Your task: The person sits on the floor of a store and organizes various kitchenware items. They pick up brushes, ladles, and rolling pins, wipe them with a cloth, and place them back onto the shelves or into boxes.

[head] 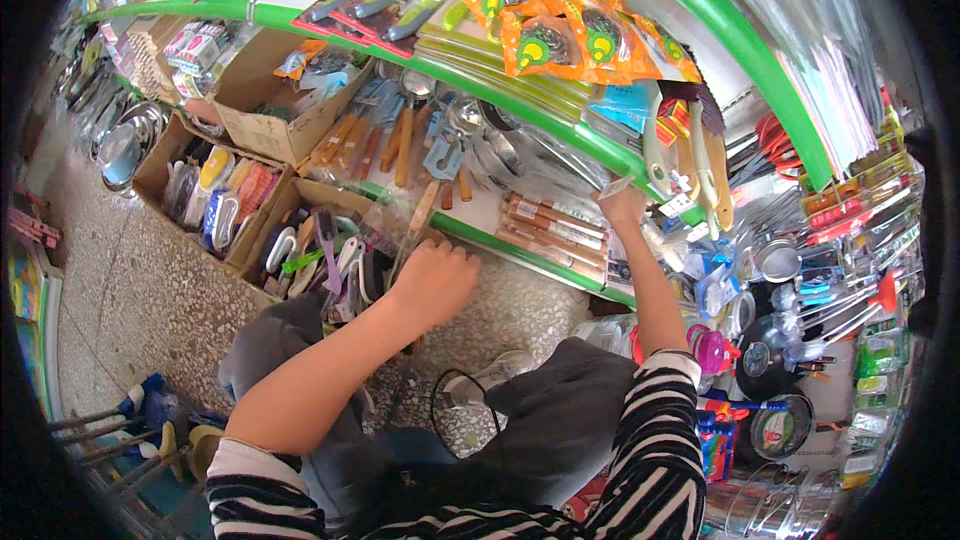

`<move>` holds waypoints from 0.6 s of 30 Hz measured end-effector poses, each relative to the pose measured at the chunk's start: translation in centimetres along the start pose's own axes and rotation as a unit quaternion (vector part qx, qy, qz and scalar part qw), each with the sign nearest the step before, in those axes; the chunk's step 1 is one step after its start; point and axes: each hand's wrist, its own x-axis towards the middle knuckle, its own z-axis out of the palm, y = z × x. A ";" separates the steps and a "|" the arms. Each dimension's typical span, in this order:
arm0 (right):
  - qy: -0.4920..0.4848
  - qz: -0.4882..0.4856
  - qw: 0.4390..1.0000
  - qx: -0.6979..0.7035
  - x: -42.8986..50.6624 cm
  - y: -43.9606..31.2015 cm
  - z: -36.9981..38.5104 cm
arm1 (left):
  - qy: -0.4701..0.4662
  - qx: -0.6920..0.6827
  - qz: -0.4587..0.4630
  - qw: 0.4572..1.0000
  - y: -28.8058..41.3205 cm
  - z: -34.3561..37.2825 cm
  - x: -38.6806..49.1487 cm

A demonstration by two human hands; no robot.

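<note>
My left hand (436, 279), fingers curled, is closed on a wooden-handled utensil (422, 211) in clear wrapping. A blue hang card (444, 159) appears at the utensil's upper end; my hand hides part of the lower end. My right hand (624, 207) is up at the green edge strip (585, 136) of the upper shelf, beside a small pale tag (615, 187). Its fingertips are partly hidden, so I cannot tell whether it grips anything. Below it, packaged wooden-handled goods (555, 232) lie on the lower shelf.
Cardboard boxes of brushes (225, 195) and combs or brushes (330, 255) stand on the speckled floor (150, 262). Orange scourer packets (547, 45) lie on the upper shelf. Frying pans (772, 360) hang at right. A dark cord loop (433, 397) is near my shoe (495, 379).
</note>
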 end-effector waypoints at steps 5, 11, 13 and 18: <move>-0.038 0.001 0.999 -0.003 -4.1 -1.9 -3.6 | 0.023 0.010 -0.024 0.999 0.2 -0.2 -0.9; -0.086 -0.069 0.994 0.019 -9.8 -5.7 -7.2 | -0.133 -0.021 -0.074 0.988 0.5 -2.1 -1.9; -0.078 -0.102 0.991 0.033 -12.2 -6.9 -8.7 | -0.192 -0.086 -0.111 0.971 0.4 -2.6 -2.5; -0.040 -0.127 0.986 0.103 -16.4 -10.7 -12.7 | -0.260 -0.259 -0.160 0.916 1.5 -1.6 -3.5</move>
